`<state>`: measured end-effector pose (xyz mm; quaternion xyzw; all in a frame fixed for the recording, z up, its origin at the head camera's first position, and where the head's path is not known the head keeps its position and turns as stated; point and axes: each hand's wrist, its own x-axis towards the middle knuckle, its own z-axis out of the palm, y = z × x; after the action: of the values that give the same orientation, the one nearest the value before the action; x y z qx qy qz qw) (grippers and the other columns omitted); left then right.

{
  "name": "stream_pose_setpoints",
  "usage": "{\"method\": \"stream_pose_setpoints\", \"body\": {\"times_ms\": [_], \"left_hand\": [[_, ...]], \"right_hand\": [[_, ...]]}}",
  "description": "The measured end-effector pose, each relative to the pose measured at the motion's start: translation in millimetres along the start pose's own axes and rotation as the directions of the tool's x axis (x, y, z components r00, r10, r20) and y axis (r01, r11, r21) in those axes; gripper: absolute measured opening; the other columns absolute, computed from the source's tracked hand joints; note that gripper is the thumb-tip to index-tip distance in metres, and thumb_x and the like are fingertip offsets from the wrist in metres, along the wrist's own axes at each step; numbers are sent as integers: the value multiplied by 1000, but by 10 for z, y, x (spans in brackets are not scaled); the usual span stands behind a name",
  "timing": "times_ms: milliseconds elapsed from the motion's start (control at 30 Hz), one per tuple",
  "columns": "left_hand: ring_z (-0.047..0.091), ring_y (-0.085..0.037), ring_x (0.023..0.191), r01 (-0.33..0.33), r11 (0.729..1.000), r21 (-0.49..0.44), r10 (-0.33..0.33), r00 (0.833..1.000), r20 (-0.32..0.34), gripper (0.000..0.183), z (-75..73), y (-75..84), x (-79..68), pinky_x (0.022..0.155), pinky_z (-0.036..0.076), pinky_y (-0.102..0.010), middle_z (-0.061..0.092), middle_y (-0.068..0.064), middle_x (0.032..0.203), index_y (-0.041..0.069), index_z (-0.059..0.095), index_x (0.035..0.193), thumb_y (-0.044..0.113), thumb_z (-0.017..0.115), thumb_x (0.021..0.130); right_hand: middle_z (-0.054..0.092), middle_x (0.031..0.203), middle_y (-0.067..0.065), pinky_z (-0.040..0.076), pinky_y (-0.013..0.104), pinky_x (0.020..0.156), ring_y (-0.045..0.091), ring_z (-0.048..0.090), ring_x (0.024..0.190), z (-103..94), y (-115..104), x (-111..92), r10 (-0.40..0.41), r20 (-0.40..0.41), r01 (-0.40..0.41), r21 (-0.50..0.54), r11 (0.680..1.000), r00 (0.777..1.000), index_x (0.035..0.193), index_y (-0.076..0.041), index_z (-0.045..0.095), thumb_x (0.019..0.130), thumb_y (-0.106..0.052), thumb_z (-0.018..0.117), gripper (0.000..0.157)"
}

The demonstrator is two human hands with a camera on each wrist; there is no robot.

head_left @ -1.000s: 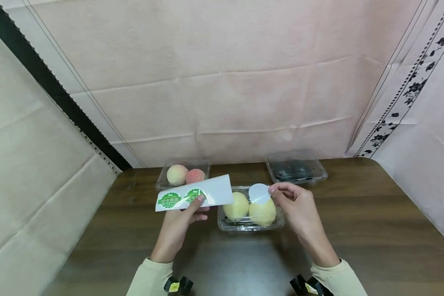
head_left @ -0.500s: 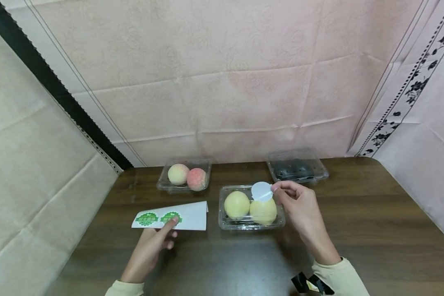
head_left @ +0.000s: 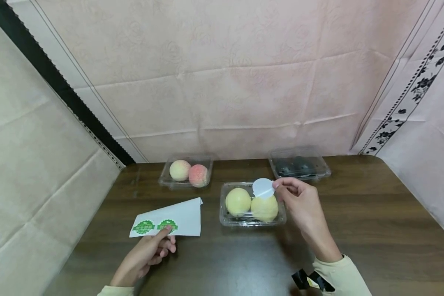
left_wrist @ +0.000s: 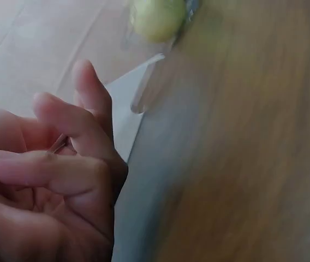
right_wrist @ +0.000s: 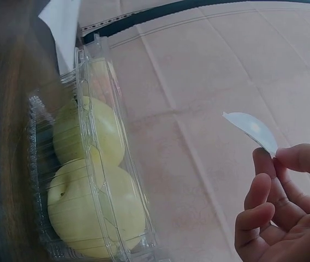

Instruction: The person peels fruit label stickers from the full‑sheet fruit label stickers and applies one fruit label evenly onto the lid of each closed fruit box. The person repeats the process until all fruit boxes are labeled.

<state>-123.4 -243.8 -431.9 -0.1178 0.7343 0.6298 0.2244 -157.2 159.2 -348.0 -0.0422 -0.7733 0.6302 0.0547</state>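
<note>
Between thumb and fingers, my left hand (head_left: pixel 146 255) holds a white sticker sheet (head_left: pixel 183 217) with two green printed stickers along its lower edge. My right hand (head_left: pixel 299 205) pinches a round sticker (head_left: pixel 262 188) by its right edge; its pale side faces the head camera. Below that sticker, a clear plastic box (head_left: pixel 227 222) with two pale yellow-green fruits (head_left: pixel 238 201) stands on the table. The right wrist view shows the round sticker (right_wrist: pixel 253 131) curved and apart from the clear box (right_wrist: pixel 97 180). In the left wrist view the sheet (left_wrist: pixel 123 117) is partly hidden behind the fingers.
At the back left sits a clear box (head_left: pixel 165 181) with two peach-like fruits (head_left: pixel 198 175). Another clear box (head_left: pixel 320 169) at the back right holds dark fruits. The wooden table (head_left: pixel 373 230) meets a cloth wall (head_left: pixel 244 102) behind.
My left hand has moved left and down, taking the sticker sheet away from the middle box. The right hand has stayed nearly in place with the round sticker.
</note>
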Motion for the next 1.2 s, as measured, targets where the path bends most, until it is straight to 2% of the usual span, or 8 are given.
{"method": "stream_pose_setpoints", "body": {"times_ms": [200, 300, 400, 567, 767, 933, 1100, 1200], "left_hand": [[39, 7, 51, 67, 968, -243, -14, 977, 212, 36, -87, -107, -118, 41, 27, -10, 59, 11, 68, 18, 62, 84, 41, 54, 111], [40, 7, 50, 98, 961, -259, -20, 957, 289, 36, -146, -149, -182, 42, 28, -9, 59, 12, 67, 19, 63, 81, 35, 53, 112], [38, 7, 48, 107, 970, -217, -36, 951, 307, 36, -199, -194, -245, 42, 28, -10, 58, 12, 66, 20, 63, 79, 31, 52, 112], [34, 7, 46, 107, 985, -137, -68, 962, 264, 36, -281, -241, -291, 42, 26, -9, 52, 13, 61, 20, 59, 75, 29, 53, 110], [38, 9, 48, 125, 975, -185, -91, 979, 182, 39, -326, -223, -240, 41, 29, -9, 63, 12, 69, 19, 63, 84, 47, 54, 110], [39, 6, 49, 122, 980, -155, -94, 980, 177, 44, -288, -170, -233, 41, 32, -10, 63, 11, 71, 19, 61, 84, 53, 50, 110], [47, -2, 57, -24, 999, 23, 23, 997, 70, 47, 42, 97, -299, 47, 37, -15, 70, 4, 77, 11, 68, 93, 52, 53, 109], [53, -8, 60, -168, 976, 135, 177, 983, -55, 41, 401, 385, -337, 48, 42, -19, 72, -3, 81, 2, 73, 102, 41, 62, 107]], "right_hand": [[68, 79, 4, 38, 26, 57, 21, 59, 76, -8, -10, -10, -13, 2, 13, 7, 1000, 1000, 114, 0, 74, 104, -17, 68, 20], [67, 78, 1, 39, 26, 57, 23, 59, 77, -10, -20, -10, -14, -3, 14, 5, 1000, 1000, 114, 0, 74, 104, -17, 68, 20], [67, 78, -1, 40, 26, 59, 21, 59, 77, -11, -27, -10, -11, -6, 11, 2, 1000, 1000, 114, 0, 74, 104, -18, 67, 21], [67, 81, 4, 38, 25, 57, 17, 57, 76, 9, -19, -20, -10, 5, 10, 5, 1000, 1000, 114, 0, 74, 104, -17, 68, 21], [68, 84, 6, 39, 25, 58, 16, 57, 77, 26, -6, -33, -9, 1, 9, 1, 1000, 1000, 114, -1, 74, 105, -17, 67, 20], [69, 85, 2, 43, 25, 62, 18, 60, 80, 39, 10, -41, -18, -1, 18, -8, 1000, 1000, 113, -1, 75, 104, -16, 68, 19], [73, 94, 9, 48, 23, 68, 23, 67, 87, 70, 29, -39, -71, -23, 71, -17, 997, 997, 111, -2, 75, 104, -14, 68, 16], [75, 100, 11, 50, 22, 71, 20, 70, 91, 82, 34, -53, -106, -47, 104, -40, 994, 993, 110, -4, 75, 104, -15, 69, 14]]}}
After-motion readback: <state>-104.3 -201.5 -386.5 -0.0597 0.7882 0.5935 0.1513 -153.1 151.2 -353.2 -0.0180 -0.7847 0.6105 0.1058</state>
